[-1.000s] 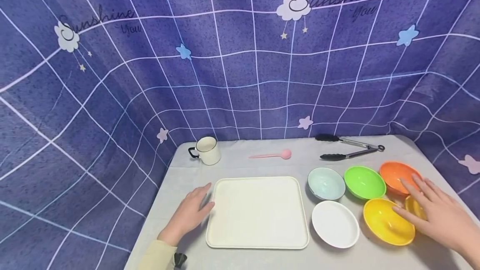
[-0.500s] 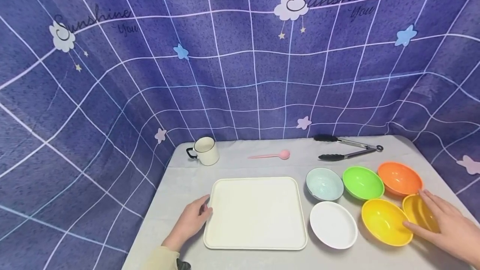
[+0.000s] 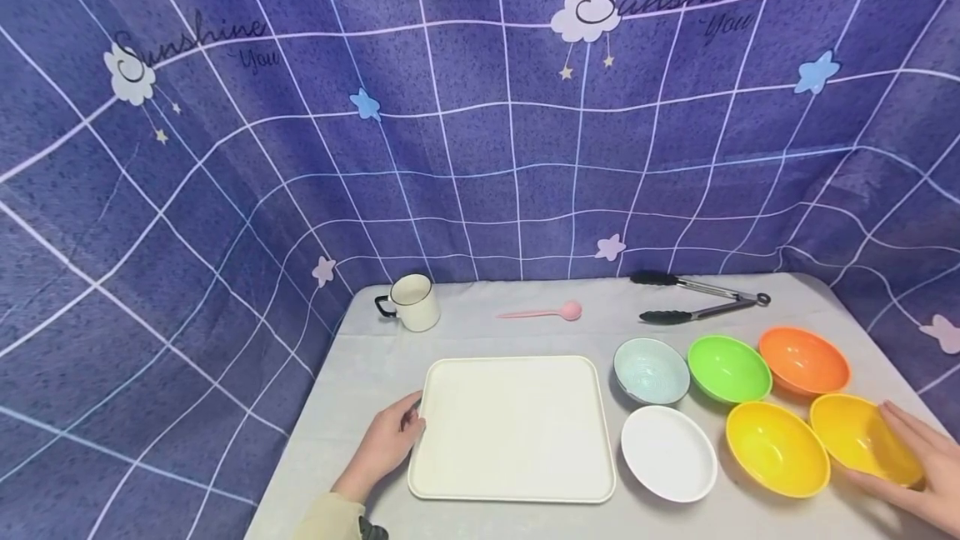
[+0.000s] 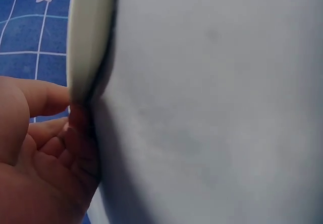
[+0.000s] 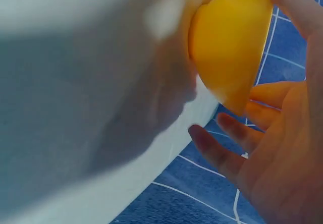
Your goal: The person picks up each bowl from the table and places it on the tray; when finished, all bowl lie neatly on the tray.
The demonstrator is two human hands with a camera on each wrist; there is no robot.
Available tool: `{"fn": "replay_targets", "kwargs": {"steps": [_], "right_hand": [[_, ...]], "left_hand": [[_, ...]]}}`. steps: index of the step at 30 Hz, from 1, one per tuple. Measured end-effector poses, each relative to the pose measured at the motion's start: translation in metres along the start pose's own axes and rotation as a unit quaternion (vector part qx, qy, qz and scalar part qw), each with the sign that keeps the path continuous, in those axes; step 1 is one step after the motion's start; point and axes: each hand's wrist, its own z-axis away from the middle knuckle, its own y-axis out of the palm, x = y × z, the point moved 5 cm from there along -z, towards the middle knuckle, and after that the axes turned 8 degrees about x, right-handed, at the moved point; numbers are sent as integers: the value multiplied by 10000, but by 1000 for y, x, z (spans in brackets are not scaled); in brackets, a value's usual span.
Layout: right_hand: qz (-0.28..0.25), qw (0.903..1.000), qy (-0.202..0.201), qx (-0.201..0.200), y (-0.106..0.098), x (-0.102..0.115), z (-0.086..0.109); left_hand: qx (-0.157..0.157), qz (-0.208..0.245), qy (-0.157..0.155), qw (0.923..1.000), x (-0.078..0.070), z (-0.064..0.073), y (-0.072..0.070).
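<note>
In the head view, my left hand [image 3: 388,440] grips the left edge of a cream rectangular tray [image 3: 513,432], thumb at the rim and other fingers folded below. The left wrist view shows the thumb against the tray's side [image 4: 91,37]. My right hand [image 3: 918,461] spreads over the outer side of a yellow bowl [image 3: 847,427] at the far right, thumb and forefinger right at its rim. From the right wrist view, the bowl [image 5: 229,45] stands tilted in the picture, with the lower fingers loose and apart from it.
Beside the tray are a white bowl [image 3: 667,452], a second yellow bowl [image 3: 776,448], a pale blue bowl [image 3: 651,369], a green bowl [image 3: 729,367] and an orange bowl [image 3: 802,361]. Behind lie a mug [image 3: 416,307], pink spoon [image 3: 570,311] and black-handled tongs [image 3: 667,317].
My left hand has come in to the tray's left edge and closed its fingers there. My right hand has moved right and nearer to me, from above the bowls to the outer yellow bowl's rim.
</note>
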Motion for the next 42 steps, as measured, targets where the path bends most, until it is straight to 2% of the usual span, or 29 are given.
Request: {"fn": "replay_targets", "kwargs": {"steps": [5, 8, 13, 19, 28, 31, 37, 42], "right_hand": [[-336, 9979, -270, -479, -2, 3, 0], [-527, 9959, -390, -622, -3, 7, -2], [-582, 9961, -170, -642, -1, 7, -4], [-543, 9946, -8, -882, -1, 5, -5], [-1028, 9819, -254, -1573, -8, 7, -4], [-1016, 9811, -215, -1634, -12, 7, -4], [-850, 9855, -8, -1467, -18, 13, -9], [-908, 9830, -236, -1580, -25, 24, -12]], "left_hand": [[-13, 292, -20, 9996, 7, -1, 2], [-14, 447, -64, 9990, 10, -1, 3], [-17, 557, -2, 9984, 10, -2, 3], [-13, 621, -63, 9980, 9, -1, 2], [69, 744, -92, 9972, 8, 0, 1], [61, 810, -89, 9967, 10, -1, 1], [56, 857, -57, 9963, 12, -2, 1], [76, 882, -23, 9961, 11, -2, 1]]}}
